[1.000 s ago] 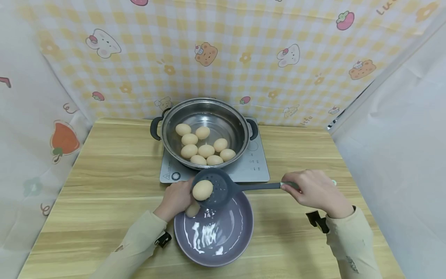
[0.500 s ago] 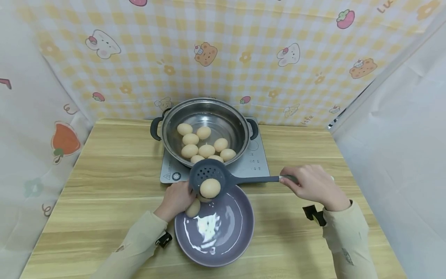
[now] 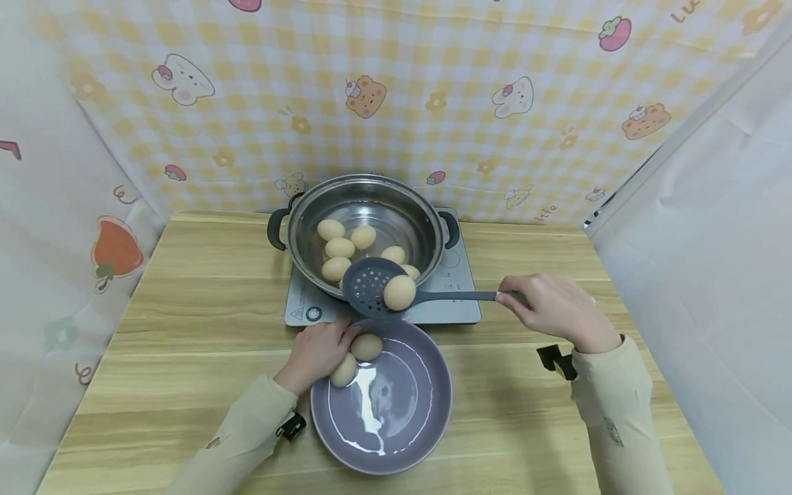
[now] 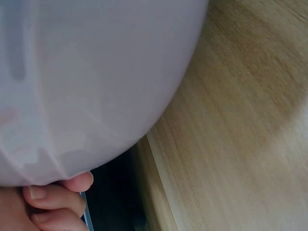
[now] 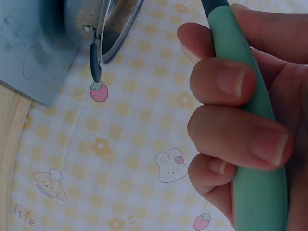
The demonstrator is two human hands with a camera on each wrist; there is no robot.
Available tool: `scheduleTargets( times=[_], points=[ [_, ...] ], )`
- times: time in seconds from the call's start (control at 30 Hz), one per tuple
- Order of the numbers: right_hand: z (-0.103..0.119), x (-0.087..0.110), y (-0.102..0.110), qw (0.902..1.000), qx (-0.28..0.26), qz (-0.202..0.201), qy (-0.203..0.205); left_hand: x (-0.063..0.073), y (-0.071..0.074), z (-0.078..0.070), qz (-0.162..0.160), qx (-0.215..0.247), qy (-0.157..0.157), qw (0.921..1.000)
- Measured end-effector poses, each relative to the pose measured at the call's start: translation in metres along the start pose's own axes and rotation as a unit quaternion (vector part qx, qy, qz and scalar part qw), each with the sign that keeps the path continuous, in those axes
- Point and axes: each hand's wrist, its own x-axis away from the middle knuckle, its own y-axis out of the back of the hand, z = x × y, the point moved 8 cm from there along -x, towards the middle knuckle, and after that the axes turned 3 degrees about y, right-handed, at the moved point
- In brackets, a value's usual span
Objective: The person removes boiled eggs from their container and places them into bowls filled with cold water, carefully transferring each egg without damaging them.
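Note:
My left hand (image 3: pixel 318 350) grips the upper-left rim of a purple plate (image 3: pixel 408 426); its curled fingers (image 4: pixel 57 204) show under the rim in the left wrist view. Two brown eggs, a front egg (image 3: pixel 343 371) and a back egg (image 3: pixel 366 347), lie in the plate close to that hand. My right hand (image 3: pixel 551 306) holds a grey slotted spoon by its green handle (image 5: pixel 245 115). A single egg (image 3: pixel 399 293) rests in the spoon's perforated bowl (image 3: pixel 366 289), which overlaps the front rim of a steel pot (image 3: pixel 402 213). Several eggs (image 3: pixel 337 269) sit inside the pot, some hidden by the spoon.
The pot has two black handles and stands on a silver induction cooker (image 3: pixel 454 275). Both are on a wooden table (image 3: pixel 210 309), near its back edge. A yellow checked cloth (image 3: pixel 402 130) hangs right behind, and white sheets (image 3: pixel 711 227) hang at both sides.
The slotted spoon, with its egg, has moved away from over the plate to the pot's front rim, uncovering the second egg in the plate. My left hand has stayed at the plate rim.

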Motion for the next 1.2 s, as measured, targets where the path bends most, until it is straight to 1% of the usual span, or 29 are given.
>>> scheduleTargets(
  times=[0.13,0.27,0.53,0.67,0.9,1.2],
  points=[
    [-0.004,-0.006,0.004,0.9998,0.019,0.003,-0.003,0.0,0.0,0.001,0.012,-0.002,0.006,0.9999],
    [-0.009,-0.013,0.007,0.9994,0.033,0.005,-0.008,0.0,0.0,0.002,0.014,-0.003,0.009,0.9999],
    [-0.018,-0.027,0.013,0.9986,0.05,0.009,-0.016,-0.001,-0.002,0.002,0.03,-0.003,0.016,0.9994],
    [-0.025,-0.036,0.015,0.9982,0.054,0.013,-0.022,0.0,-0.002,0.002,0.028,-0.004,0.014,0.9995],
    [-0.037,-0.049,0.021,0.9963,0.082,-0.008,-0.022,0.0,-0.001,0.001,0.029,-0.005,0.014,0.9995],
    [-0.052,-0.06,0.016,0.9941,0.094,-0.004,-0.053,0.0,-0.001,0.001,0.034,-0.004,0.015,0.9993]
  ],
)
